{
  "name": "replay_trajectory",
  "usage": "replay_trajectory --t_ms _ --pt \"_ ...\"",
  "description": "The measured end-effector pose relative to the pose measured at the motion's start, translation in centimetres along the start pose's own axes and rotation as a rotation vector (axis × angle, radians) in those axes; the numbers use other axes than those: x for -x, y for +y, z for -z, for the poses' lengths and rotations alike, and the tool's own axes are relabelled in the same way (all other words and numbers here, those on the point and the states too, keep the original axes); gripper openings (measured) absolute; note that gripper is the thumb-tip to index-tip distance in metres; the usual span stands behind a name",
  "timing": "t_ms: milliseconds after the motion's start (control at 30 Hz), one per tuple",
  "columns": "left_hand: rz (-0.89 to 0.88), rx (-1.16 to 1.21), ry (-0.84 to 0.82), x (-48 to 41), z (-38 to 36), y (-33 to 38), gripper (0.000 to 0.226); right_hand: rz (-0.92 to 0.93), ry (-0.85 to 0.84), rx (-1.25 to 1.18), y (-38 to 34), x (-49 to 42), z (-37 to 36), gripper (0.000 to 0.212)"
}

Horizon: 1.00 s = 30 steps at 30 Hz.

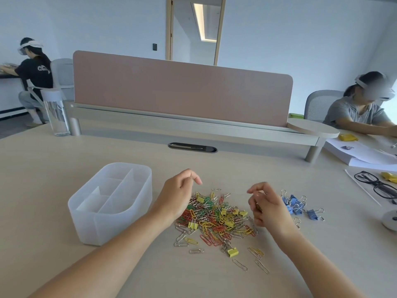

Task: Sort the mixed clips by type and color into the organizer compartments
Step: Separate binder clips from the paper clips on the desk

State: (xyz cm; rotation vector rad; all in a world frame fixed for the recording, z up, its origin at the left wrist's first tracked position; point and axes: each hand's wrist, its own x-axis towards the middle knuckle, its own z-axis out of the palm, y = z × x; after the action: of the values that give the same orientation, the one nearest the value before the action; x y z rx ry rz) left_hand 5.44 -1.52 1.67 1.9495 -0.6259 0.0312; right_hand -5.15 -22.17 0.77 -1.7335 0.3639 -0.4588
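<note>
The clip pile [217, 218] lies between our hands. Our left hand [179, 195] hangs loose above it, holding nothing. Our right hand [267, 209] is curled; we cannot tell what it holds. The organizer [107, 226] sits left.

On the tabletop [64, 168], an organizer [111, 224] sits left of a clip pile [217, 216]; a binder-clip cluster [296, 204] lies right.

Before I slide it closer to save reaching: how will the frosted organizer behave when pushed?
The organizer looks thin-walled and empty, so probably light, likely sliding easily on the smooth table. Its broad base suggests it won't tip.
</note>
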Motion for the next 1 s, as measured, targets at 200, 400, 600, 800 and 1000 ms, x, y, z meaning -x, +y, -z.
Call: replay_trajectory --t_ms 200,400,600,800,1000 --pt "-0.042 -0.452 -0.019 0.2 -0.7 -1.0 0.025 0.251 -0.070 0.642 0.2 0.1 0.2 0.015" --pt "0.007 -0.476 0.006 0.1 -1.1 -1.2 0.025 0.178 -0.103 0.842 0.4 0.1 0.4 0.018" --pt "-0.010 -0.380 -0.023 0.4 -1.0 -0.7 0.015 0.222 -0.158 0.822 0.1 0.1 0.0 0.012" --pt "-0.101 -0.296 -0.040 0.5 -1.4 -0.8 0.014 0.245 -0.189 0.773 0.0 0.3 -0.2 0.019" --pt "-0.130 -0.069 0.018 0.6 -1.5 -0.5 0.010 0.194 -0.264 0.808 -0.6 0.5 0.1 0.019"
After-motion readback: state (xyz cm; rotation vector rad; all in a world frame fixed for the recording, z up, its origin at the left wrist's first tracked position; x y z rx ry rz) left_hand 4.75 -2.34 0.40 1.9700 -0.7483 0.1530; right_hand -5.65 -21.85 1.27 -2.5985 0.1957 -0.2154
